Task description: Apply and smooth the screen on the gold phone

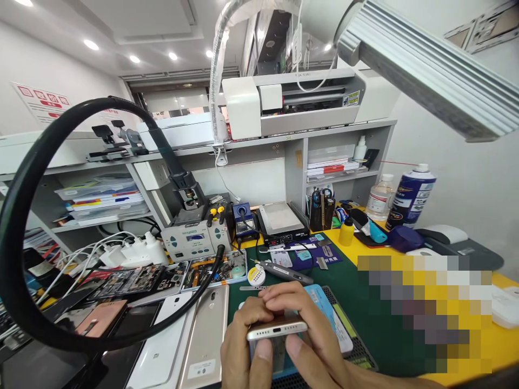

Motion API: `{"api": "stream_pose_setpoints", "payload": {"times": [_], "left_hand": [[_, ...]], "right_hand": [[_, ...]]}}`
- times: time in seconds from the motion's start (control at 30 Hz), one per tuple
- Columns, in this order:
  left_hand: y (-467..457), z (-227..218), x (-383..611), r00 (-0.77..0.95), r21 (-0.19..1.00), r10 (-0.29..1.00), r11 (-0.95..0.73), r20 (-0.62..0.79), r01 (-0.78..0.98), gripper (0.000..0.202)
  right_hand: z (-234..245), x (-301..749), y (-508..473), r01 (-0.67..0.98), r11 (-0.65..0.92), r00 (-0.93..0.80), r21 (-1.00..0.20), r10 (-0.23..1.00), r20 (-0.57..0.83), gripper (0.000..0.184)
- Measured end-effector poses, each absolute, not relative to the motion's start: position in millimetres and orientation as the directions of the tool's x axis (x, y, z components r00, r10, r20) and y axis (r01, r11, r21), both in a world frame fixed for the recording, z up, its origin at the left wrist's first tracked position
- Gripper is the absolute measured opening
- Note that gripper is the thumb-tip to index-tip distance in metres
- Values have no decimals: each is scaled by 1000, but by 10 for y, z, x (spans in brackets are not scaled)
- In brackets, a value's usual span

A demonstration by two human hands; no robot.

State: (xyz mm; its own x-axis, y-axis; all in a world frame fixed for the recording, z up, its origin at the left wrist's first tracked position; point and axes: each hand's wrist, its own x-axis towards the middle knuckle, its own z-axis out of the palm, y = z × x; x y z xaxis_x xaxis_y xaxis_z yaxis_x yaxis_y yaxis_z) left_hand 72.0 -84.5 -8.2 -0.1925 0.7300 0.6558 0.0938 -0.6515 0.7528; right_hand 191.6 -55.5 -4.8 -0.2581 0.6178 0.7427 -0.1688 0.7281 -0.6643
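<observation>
A smartphone [278,330] is held between both my hands, its bottom edge with the charging port and speaker holes turned towards me. My left hand [238,340] grips its left side, and my right hand [315,337] grips the right side. The fingers of both hands curl over the top, with the thumbs below the bottom edge. Beneath and beside the phone lies a blue and white flat item [324,310] on a dark perforated mat [360,354]. Just beyond my fingers are a grey pen-shaped tool [286,272] and a small round white and yellow container [256,276].
To the left lie a gold phone back [208,329] and a white one [164,335]. A black hose [12,227] loops over them from the hot-air station [194,237]. A parts tray [214,270] stands behind. Rightward are a spray can [411,197] and a yellow bottle [346,232].
</observation>
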Motion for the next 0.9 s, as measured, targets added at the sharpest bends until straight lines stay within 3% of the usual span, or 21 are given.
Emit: {"api": "stream_pose_setpoints", "payload": {"times": [0.9], "left_hand": [[-744,-21,709,-327,706,636,-687,699,171,16]], "right_hand": [[33,1890,-534,-143,734,-157,-664,645,747,25]]}}
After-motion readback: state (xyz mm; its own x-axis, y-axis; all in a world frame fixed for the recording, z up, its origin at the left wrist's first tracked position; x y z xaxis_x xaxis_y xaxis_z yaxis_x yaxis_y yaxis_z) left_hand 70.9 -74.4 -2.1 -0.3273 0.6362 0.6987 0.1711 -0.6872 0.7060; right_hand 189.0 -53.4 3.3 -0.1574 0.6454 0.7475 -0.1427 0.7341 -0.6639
